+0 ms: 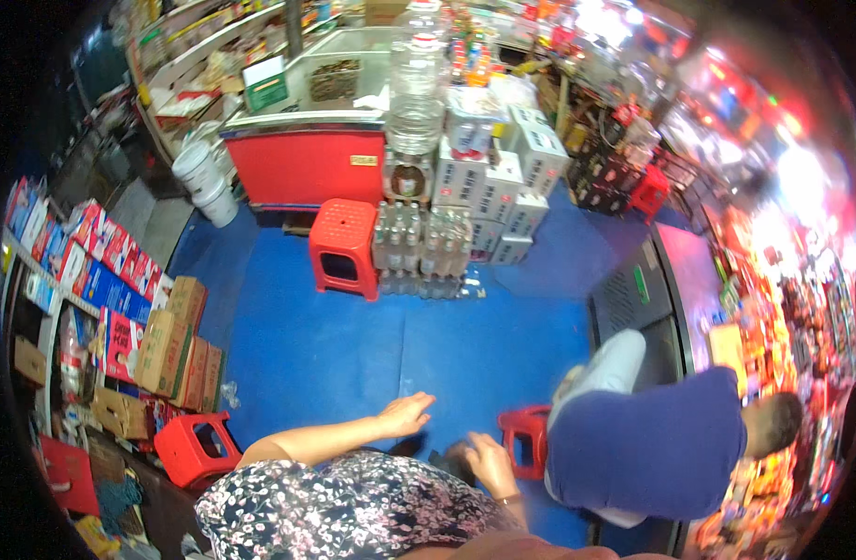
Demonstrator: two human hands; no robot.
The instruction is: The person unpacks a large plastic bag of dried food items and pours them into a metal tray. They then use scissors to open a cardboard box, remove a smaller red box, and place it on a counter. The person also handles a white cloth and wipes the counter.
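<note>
My left hand [405,415] reaches out over the blue floor [316,343], palm down and fingers a little apart, with nothing in it. Lower and to the right, my right hand [489,463] hangs beside a red plastic stool [524,434], apparently without touching it. It is slightly blurred, and I see nothing in its fingers. Dark shapes below the hands, probably my shoes, are partly hidden by my floral top [344,504].
A person in a dark blue shirt [645,448] sits at right beside a counter [638,287]. Ahead are a red stool [344,245], bottle packs [421,245], stacked white cartons [498,189] and a red chest freezer [309,168]. Cardboard boxes [165,350] and another red stool [197,448] stand left.
</note>
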